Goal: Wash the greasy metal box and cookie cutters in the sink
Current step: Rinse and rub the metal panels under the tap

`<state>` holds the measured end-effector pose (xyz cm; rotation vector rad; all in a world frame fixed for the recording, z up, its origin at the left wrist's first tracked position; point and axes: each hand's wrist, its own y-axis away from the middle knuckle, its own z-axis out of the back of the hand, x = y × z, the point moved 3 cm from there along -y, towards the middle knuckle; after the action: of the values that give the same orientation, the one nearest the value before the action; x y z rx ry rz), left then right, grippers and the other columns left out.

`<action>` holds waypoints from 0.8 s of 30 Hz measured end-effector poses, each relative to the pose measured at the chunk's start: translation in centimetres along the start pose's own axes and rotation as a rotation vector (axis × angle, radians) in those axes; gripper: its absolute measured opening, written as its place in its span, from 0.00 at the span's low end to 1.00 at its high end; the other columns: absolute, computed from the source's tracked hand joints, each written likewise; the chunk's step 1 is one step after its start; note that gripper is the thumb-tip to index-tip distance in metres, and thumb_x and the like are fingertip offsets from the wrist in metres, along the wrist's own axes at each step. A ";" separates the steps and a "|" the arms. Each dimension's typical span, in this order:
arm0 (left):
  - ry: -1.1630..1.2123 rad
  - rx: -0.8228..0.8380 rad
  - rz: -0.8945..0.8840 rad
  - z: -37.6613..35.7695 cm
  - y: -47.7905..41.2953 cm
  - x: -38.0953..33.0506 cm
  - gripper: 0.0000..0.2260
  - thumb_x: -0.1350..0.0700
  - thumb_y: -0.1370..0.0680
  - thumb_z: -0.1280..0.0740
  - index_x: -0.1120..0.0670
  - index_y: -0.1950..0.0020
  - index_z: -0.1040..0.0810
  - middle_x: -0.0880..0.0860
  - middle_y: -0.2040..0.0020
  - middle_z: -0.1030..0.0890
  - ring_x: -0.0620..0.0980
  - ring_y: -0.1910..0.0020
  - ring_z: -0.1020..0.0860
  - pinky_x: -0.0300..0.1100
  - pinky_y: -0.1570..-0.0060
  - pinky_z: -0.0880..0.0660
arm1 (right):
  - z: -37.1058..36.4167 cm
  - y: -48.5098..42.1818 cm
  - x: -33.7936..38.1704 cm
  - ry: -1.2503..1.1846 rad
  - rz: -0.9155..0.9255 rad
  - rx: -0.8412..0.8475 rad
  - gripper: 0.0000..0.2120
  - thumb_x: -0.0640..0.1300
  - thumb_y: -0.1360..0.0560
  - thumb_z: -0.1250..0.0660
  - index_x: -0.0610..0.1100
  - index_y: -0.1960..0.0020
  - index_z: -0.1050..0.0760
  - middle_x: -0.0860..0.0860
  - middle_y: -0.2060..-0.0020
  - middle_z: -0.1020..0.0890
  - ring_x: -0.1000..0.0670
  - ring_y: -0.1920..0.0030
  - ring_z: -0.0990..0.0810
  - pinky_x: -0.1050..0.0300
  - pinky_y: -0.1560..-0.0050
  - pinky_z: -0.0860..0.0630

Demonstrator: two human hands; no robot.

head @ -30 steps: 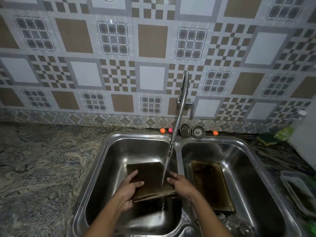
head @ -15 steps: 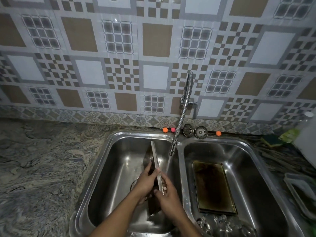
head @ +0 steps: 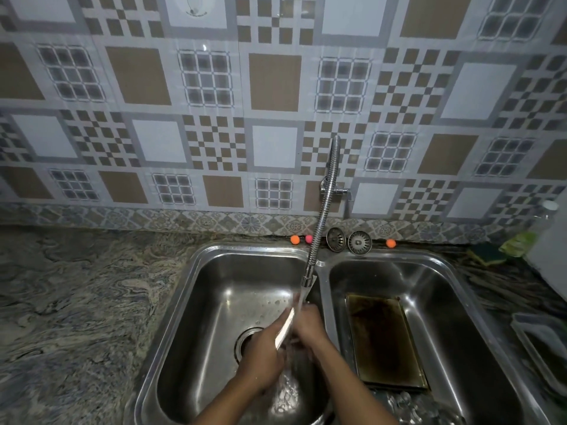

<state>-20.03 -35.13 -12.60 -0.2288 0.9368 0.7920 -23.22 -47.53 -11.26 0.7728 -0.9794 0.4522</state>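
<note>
Thin greasy metal box piece point(head: 287, 325) is standing edge-up under the flexible chrome tap point(head: 319, 228). Both the left hand point(head: 260, 357) and right hand point(head: 310, 329) are gripping it.

Dim kitchen view, wide-angle.
Glare streaks on sink point(head: 245, 250) walls; tiled wall point(head: 276, 87) bows toward edges; motion blur at water stream point(head: 302, 297); right counter point(head: 503, 286) shadowed.

Blurred metal box piece point(head: 286, 326), cookie cutters point(head: 411, 404) indistinct near bottom edge
</note>
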 end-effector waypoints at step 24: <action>0.550 -0.347 0.187 1.8 -1.2 1.6 0.29 0.70 0.20 0.41 0.47 0.24 0.34 0.45 0.27 0.30 0.39 0.34 0.28 0.33 0.41 0.26 | 4.6 2.4 -5.4 0.115 -0.088 -0.106 0.19 0.47 0.23 0.32 0.53 0.33 0.29 0.49 0.37 0.22 0.47 0.38 0.23 0.49 0.37 0.25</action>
<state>-17.54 -34.27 -12.96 -0.6946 1.3454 1.0925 -30.05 -49.48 -13.54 0.6844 -0.8516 0.3618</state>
